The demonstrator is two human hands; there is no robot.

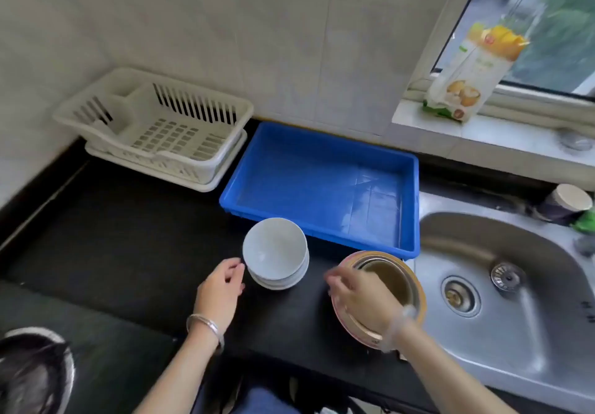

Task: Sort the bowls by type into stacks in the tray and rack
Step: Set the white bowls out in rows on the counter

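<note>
A stack of white bowls (pixel 275 252) stands on the black counter just in front of the blue tray (pixel 322 185), which holds nothing. To its right is a stack of metal bowls with a pinkish outer one (pixel 399 280). My left hand (pixel 222 294) hovers just left of the white stack with loosely curled fingers, holding nothing. My right hand (pixel 357 301) lies over the near rim of the metal stack; it is blurred, so its grip is unclear. A cream dish rack (pixel 154 127) sits unfilled at the back left.
A steel sink (pixel 515 285) lies to the right of the bowls. A food package (pixel 473 75) stands on the window sill, with a cup (pixel 566 201) behind the sink. A round dark pan (pixel 32 375) is at the lower left.
</note>
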